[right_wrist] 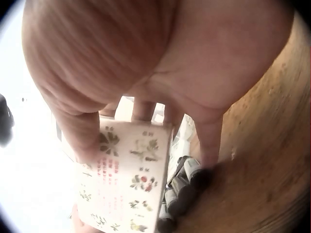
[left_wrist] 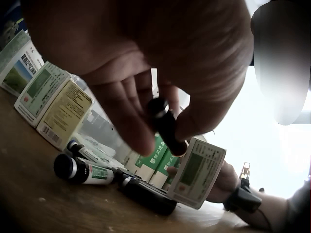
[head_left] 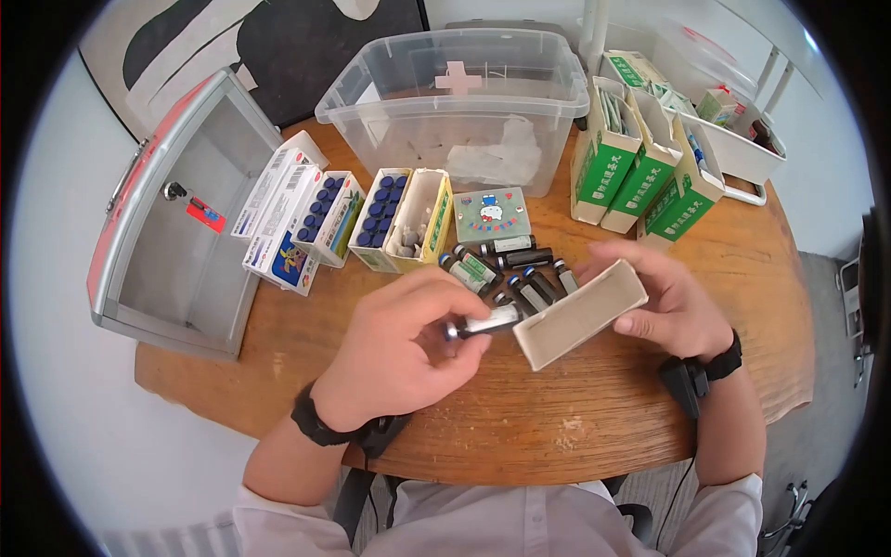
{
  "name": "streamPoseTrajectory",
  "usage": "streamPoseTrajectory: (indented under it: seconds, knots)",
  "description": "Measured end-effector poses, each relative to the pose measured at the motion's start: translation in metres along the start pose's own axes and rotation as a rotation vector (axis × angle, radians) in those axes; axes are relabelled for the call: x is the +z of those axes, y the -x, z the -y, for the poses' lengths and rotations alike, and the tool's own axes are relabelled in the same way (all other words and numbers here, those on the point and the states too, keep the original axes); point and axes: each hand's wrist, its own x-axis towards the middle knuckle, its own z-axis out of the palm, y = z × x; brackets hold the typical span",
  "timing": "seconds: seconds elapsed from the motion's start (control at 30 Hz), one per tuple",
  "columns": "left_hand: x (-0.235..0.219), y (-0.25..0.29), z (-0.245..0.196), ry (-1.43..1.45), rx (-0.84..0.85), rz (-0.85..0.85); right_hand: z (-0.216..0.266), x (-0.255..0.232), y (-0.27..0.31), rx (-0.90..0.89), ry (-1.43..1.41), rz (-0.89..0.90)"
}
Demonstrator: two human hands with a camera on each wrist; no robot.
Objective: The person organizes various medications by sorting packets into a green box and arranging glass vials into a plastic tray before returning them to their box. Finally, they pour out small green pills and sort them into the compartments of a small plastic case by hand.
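My left hand [head_left: 394, 348] pinches a small dark glass vial [head_left: 492, 321] with a pale label between thumb and fingers; its cap end points left. In the left wrist view the vial [left_wrist: 167, 128] shows dark and tilted. My right hand [head_left: 676, 299] grips a small cardboard box [head_left: 583, 314], tilted, with its open side facing up. The far end of the vial is right at the box's left rim. Printed plant pictures cover the box side [right_wrist: 131, 179] in the right wrist view. Several loose vials [head_left: 529, 294] lie on the table just beyond the hands.
Boxes of blue-capped vials [head_left: 379, 212] and an opened carton [head_left: 429, 215] stand left of a small green tin [head_left: 492, 215]. Behind is a clear plastic bin [head_left: 455, 102]. A metal-framed case [head_left: 176, 232] stands left; green-and-white cartons [head_left: 608, 172] and a white basket [head_left: 742, 153] stand right.
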Motion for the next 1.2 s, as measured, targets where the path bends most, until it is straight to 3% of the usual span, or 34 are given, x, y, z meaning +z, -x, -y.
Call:
streamPoseTrajectory:
  seconds: [0.07, 0.1, 0.17, 0.27, 0.3, 0.37, 0.4, 0.47, 0.53, 0.6, 0.63, 0.73, 0.83, 0.93, 1.07, 1.13, 1.2]
  knots:
    - [0.000, -0.001, 0.003, 0.025, 0.225, -0.081, 0.005, 0.009, 0.001, 0.058, -0.018, 0.032]
    - [0.000, -0.001, 0.003, 0.026, 0.222, -0.085, 0.006, 0.011, 0.000, 0.062, -0.018, 0.037]
    - [0.003, 0.000, 0.001, 0.015, 0.370, -0.171, 0.007, 0.013, 0.000, -0.023, 0.123, 0.058]
    - [0.007, 0.005, -0.001, 0.079, 0.360, -0.271, 0.005, 0.011, -0.001, -0.084, 0.174, 0.038]
    - [0.007, 0.005, -0.001, 0.078, 0.361, -0.270, 0.006, 0.010, -0.002, -0.085, 0.174, 0.037]
    - [0.009, 0.005, -0.002, -0.184, 0.485, -0.054, 0.007, 0.008, -0.005, -0.197, 0.376, 0.093]
    - [0.012, 0.005, -0.005, -0.201, 0.446, -0.039, 0.009, 0.011, -0.005, -0.194, 0.373, 0.093]
    - [0.011, 0.004, -0.007, -0.140, 0.439, -0.032, 0.013, 0.022, -0.006, 0.000, 0.289, -0.001]
    - [0.006, 0.003, -0.006, -0.083, 0.438, -0.027, -0.003, 0.011, -0.010, -0.066, 0.367, 0.037]
    - [-0.007, 0.006, -0.002, 0.034, 0.272, -0.048, -0.006, 0.004, -0.011, -0.134, 0.445, 0.077]
    - [-0.008, 0.004, 0.000, 0.032, 0.271, -0.050, -0.004, 0.003, -0.012, -0.125, 0.425, 0.089]
    - [-0.005, 0.001, 0.011, -0.290, 0.028, -0.041, 0.002, -0.001, -0.008, -0.093, 0.332, 0.089]
    - [0.001, 0.004, 0.022, -0.410, -0.027, 0.065, 0.005, -0.003, -0.007, -0.071, 0.264, 0.093]
    - [0.000, 0.003, 0.020, -0.320, -0.067, 0.073, 0.011, -0.002, -0.005, -0.051, 0.291, 0.110]
    - [-0.010, 0.000, -0.008, -0.145, -0.032, 0.003, 0.017, 0.003, -0.005, -0.019, 0.378, 0.099]
    - [-0.005, 0.002, -0.014, -0.134, 0.342, 0.000, 0.016, 0.006, -0.007, -0.064, 0.420, 0.101]
    - [0.006, 0.006, -0.014, -0.137, 0.360, 0.022, 0.015, 0.008, -0.008, -0.106, 0.462, 0.113]
